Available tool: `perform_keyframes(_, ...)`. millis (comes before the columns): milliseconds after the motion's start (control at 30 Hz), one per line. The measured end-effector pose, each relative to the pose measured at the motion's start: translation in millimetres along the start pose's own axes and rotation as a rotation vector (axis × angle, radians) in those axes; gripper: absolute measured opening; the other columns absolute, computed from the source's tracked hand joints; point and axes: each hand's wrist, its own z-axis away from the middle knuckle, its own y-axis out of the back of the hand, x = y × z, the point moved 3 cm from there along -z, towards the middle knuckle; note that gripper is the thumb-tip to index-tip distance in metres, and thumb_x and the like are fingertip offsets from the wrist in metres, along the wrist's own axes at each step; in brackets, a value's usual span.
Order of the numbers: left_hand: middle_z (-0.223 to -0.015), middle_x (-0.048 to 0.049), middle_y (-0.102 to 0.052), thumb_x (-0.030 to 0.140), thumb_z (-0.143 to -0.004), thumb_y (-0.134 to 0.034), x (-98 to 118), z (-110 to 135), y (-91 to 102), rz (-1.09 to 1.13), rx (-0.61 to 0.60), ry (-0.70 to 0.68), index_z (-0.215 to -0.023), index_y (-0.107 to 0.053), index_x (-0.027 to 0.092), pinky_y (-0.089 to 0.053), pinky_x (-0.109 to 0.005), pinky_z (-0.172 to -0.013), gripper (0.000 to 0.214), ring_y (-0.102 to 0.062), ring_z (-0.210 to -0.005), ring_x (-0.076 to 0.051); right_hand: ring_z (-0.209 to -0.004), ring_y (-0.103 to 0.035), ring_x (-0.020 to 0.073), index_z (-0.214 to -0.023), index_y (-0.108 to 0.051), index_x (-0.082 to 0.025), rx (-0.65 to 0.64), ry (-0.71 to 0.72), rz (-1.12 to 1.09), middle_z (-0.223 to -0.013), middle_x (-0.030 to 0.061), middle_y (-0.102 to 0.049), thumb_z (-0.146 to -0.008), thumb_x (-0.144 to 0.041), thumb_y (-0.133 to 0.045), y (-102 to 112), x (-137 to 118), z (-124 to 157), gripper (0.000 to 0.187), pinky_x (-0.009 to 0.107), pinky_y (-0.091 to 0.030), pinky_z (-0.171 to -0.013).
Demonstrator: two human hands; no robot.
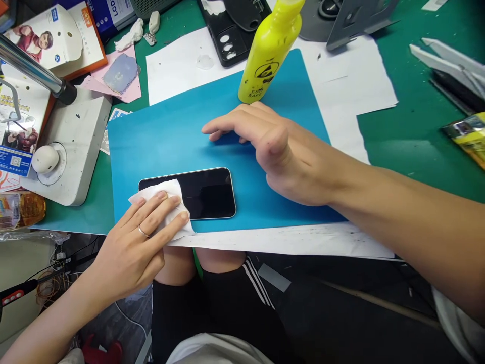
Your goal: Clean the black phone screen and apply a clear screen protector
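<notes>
A smartphone point(212, 194) with a dark screen lies face up on the blue mat point(132, 136). Its left part is covered by a folded white tissue point(172, 192). My left hand point(140, 237), with a ring on one finger, presses this tissue down onto the glass with its fingertips. Over the mat to the right, my right hand point(273, 146) hovers with fingers extended and the thumb apart, holding nothing. Just beyond it stands a yellow ESD-safe bottle point(267, 55), its top cut off by the frame edge. Whether the fingers touch the bottle I cannot tell.
White paper point(174, 60) lies partly under the mat. A black phone case point(223, 38) and a grey stand point(352, 23) sit at the back. Left are a white lamp base point(81, 134) and boxes point(56, 30); right, white tweezers point(443, 60) and a yellow packet point(470, 134).
</notes>
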Motion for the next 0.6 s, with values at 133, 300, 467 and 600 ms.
perform_keyframes(133, -0.171, -0.0144, -0.042, 0.010, -0.096, -0.046, 7.7, -19.1, -1.5, -0.008, 0.020, -0.045, -0.163, -0.041, 0.015, -0.029, -0.053, -0.131, 0.067, -0.029, -0.165, -0.033, -0.124, -0.060, 0.0303, -0.141, -0.064, -0.021, 0.020, 0.023, 0.035, -0.126, 0.0099, -0.070, -0.090, -0.089, 0.001, -0.7, -0.2, -0.1, 0.107, 0.055, -0.050, -0.112)
perform_keyframes(300, -0.170, -0.0153, -0.044, 0.017, -0.098, -0.048, 21.5, -44.2, -2.6, -0.011, 0.007, -0.112, -0.159, -0.044, 0.014, -0.033, -0.052, -0.129, 0.062, -0.034, -0.162, -0.035, -0.125, -0.059, 0.0284, -0.140, -0.064, -0.020, 0.021, 0.027, 0.031, -0.127, 0.0101, -0.070, -0.091, -0.088, 0.003, -0.5, -1.2, -0.4, 0.107, 0.050, -0.048, -0.113)
perform_keyframes(467, -0.170, -0.0133, -0.045, 0.014, -0.096, -0.048, 23.4, -44.5, -1.5, -0.014, -0.001, -0.118, -0.160, -0.044, 0.015, -0.030, -0.051, -0.131, 0.064, -0.033, -0.163, -0.033, -0.119, -0.059, 0.0261, -0.117, -0.070, -0.025, 0.014, 0.060, 0.028, -0.124, 0.0077, -0.069, -0.093, -0.085, 0.001, 1.5, -5.3, -1.0, 0.096, 0.043, -0.047, -0.111)
perform_keyframes(600, -0.170, -0.0129, -0.045, 0.018, -0.098, -0.048, 23.1, -44.0, -1.0, -0.025, 0.001, -0.122, -0.161, -0.044, 0.015, -0.031, -0.051, -0.131, 0.063, -0.034, -0.162, -0.033, -0.113, -0.059, 0.0262, -0.112, -0.070, -0.025, 0.015, 0.068, 0.016, -0.121, 0.0062, -0.069, -0.094, -0.085, 0.001, 2.2, -8.3, -1.9, 0.094, 0.044, -0.048, -0.106)
